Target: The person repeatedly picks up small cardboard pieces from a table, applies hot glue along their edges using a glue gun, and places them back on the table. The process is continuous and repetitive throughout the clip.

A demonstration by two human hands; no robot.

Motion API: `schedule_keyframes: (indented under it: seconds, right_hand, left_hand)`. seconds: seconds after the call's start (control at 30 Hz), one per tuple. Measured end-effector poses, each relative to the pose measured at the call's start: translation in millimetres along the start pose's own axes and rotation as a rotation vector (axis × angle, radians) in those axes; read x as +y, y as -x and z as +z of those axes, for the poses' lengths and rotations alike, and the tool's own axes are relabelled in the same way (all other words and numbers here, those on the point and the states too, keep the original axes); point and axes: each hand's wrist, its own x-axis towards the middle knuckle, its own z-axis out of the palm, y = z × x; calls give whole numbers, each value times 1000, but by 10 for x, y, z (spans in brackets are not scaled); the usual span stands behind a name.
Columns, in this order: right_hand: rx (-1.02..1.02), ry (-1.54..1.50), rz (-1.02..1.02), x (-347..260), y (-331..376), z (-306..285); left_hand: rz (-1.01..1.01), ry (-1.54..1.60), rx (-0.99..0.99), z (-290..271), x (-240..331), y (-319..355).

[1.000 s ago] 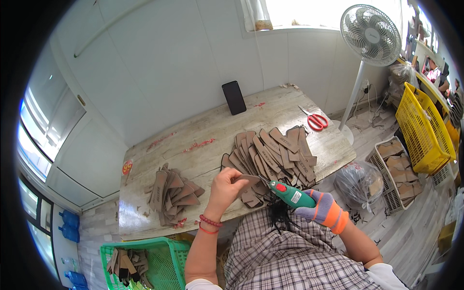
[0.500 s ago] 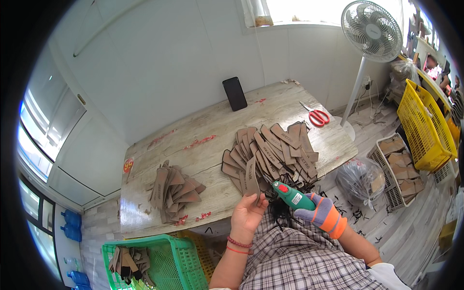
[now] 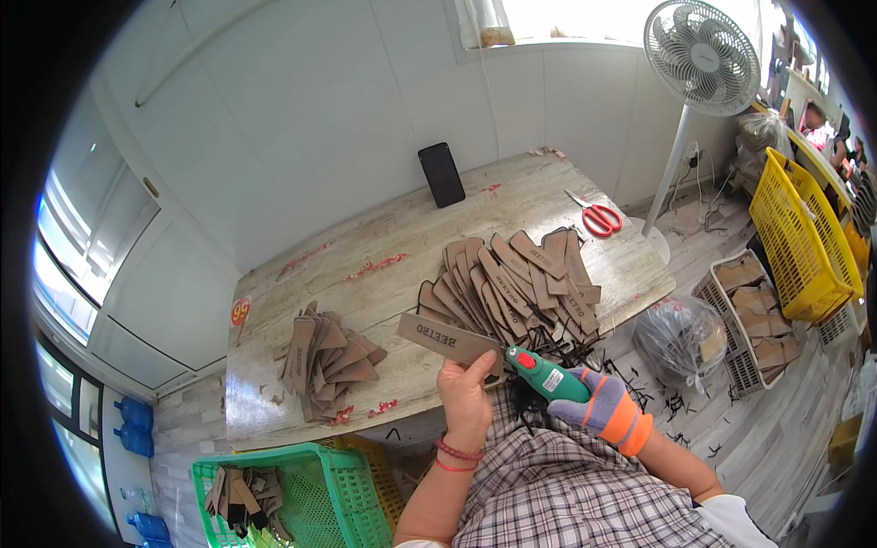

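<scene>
Pinched between the thumb and fingers of my bare left hand (image 3: 467,395) is a flat brown strip (image 3: 442,339) with dark lettering, its free end pointing left. My right hand (image 3: 610,409), in a grey and orange glove, grips a green cordless power tool (image 3: 559,378) with a red button. The tool's front end is close to the strip's right end; whether they touch, I cannot tell. Beyond both hands lies a fanned heap of similar brown strips (image 3: 512,274). A smaller pile of strips (image 3: 322,358) sits to the left on the worn wooden table (image 3: 320,265).
Red-handled scissors (image 3: 598,219) and a propped black phone (image 3: 442,175) are on the table's far side. Below left stands a green crate (image 3: 352,493) holding pieces. Rightward are a clear plastic bag (image 3: 681,340), a crate of brown pieces (image 3: 738,374), a yellow basket (image 3: 793,247) and a fan (image 3: 702,59).
My left hand has turned the brown strip from nearly upright to lying leftward, with its lettering in plain view. The green power tool has shifted slightly left and stays in my right hand.
</scene>
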Motion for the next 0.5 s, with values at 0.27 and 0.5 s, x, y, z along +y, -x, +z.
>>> schedule_keyframes:
  seconds: [0.27,0.5]
  right_hand:
    - [-50,0,55,-156,-39,-5]
    - [6,-65,79,-52,-25,-47]
  left_hand:
    - [4,-102,-49,-84,27,18]
    - [303,-140,225,-556,980,-377]
